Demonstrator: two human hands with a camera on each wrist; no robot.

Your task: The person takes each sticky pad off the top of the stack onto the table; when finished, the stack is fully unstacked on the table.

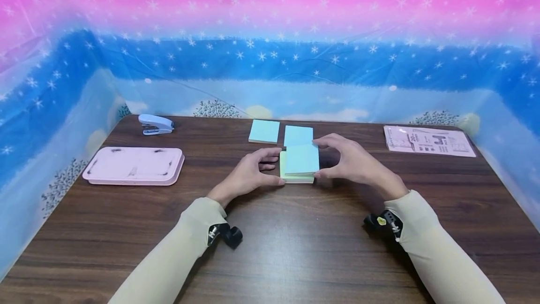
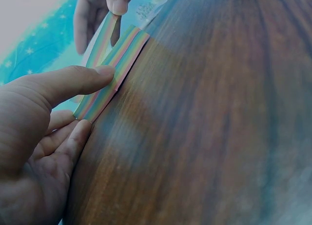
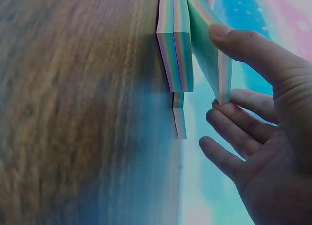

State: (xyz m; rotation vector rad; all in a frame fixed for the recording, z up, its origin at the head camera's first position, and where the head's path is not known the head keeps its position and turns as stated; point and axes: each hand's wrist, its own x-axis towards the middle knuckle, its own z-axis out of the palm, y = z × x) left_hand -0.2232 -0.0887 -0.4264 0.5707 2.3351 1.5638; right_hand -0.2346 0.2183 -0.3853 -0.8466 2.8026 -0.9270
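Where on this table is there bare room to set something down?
Bare wood between pink tray and left hand, between right hand and plastic packet, and along the near edge. Crowded mid-table: both hands grip the sticky-note stack, two pads behind.

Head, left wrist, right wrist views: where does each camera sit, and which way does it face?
Head: above, facing forward and down at the dark wooden table; both sleeved arms, left hand and right hand show.
Left wrist: low at table level, facing along the striped edge of the pastel sticky-note pad; thumb and fingers show.
Right wrist: low, opposite side; right-hand fingers lift a top wad of notes.
All share the pad.
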